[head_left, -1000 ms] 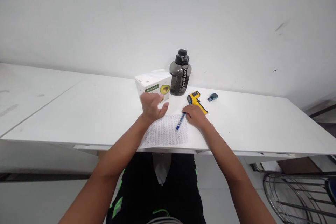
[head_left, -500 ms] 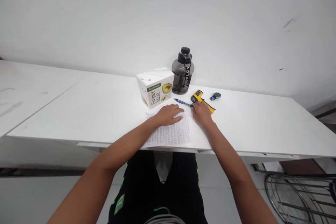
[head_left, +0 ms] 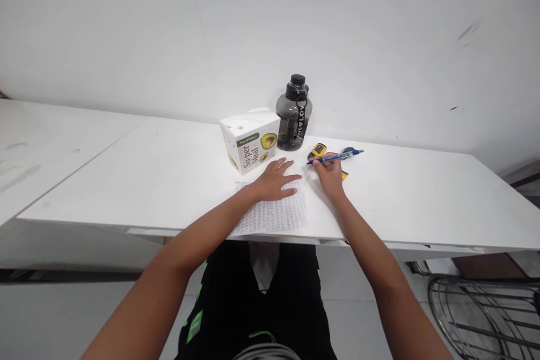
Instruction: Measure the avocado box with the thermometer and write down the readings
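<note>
Right hand point(head_left: 331, 177): thumb and fingers pinching a blue pen point(head_left: 343, 155), held close to level, one end poking out just left of the fingertips, the longer part running out right past the knuckles. Can't tell which end writes. Left hand point(head_left: 273, 181): palm down, fingers spread, nothing gripped, lying over the far part of a sheet of printed or written paper point(head_left: 270, 216); the rest of the sheet runs from under the palm toward the body. Handling, my read: pen is light, stiff, hard to break; smooth round barrel, so it could roll or twist in a loose pinch. Best hold is low on the barrel near the writing end, thumb opposed to index. Paper should be thin, floppy, quick to slide or crease; flat spread fingers suit it, pressure near an edge. Around the fingers: yellow thermometer gun point(head_left: 318, 150) partly hidden behind the right hand, a small dark teal object point(head_left: 349, 149) just beyond the pen's right half, white box point(head_left: 252, 149) just past the left fingers, dark bottle point(head_left: 292, 118) farther out, between and beyond both hands. All on the white table point(head_left: 126, 180).
</note>
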`<state>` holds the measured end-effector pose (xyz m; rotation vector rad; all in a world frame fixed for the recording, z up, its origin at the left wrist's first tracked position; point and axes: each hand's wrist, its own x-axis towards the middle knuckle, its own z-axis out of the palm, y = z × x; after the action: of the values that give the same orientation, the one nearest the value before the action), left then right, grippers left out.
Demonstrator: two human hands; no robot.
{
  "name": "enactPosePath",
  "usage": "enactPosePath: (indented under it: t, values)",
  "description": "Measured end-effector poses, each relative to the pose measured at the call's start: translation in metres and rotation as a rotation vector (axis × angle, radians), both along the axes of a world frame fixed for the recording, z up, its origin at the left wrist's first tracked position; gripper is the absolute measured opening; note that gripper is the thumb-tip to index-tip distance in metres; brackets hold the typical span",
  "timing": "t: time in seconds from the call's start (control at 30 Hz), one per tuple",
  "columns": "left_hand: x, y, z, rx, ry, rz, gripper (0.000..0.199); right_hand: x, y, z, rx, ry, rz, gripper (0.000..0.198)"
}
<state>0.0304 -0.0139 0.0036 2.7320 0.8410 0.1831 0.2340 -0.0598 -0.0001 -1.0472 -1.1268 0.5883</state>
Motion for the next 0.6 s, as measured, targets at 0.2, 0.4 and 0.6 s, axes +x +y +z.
enactPosePath:
  t: [0.2,0.4,0.6]
  values:
    - [0.0001,0.0013,-0.0021,-0.001,-0.006,-0.003,0.058,0.0063,-0.0011,-0.0040,-0.114,-0.178,0.024,0.032]
    - [0.0006,0.0007,-0.0017,0.004,0.001,0.005,0.057,0.0030,-0.0007,-0.0051,-0.371,-0.296,0.220,0.047]
    - [0.0006,0.0012,-0.0027,0.005,-0.012,0.004,0.056,-0.0020,-0.0020,-0.0015,-0.400,-0.388,0.072,0.042]
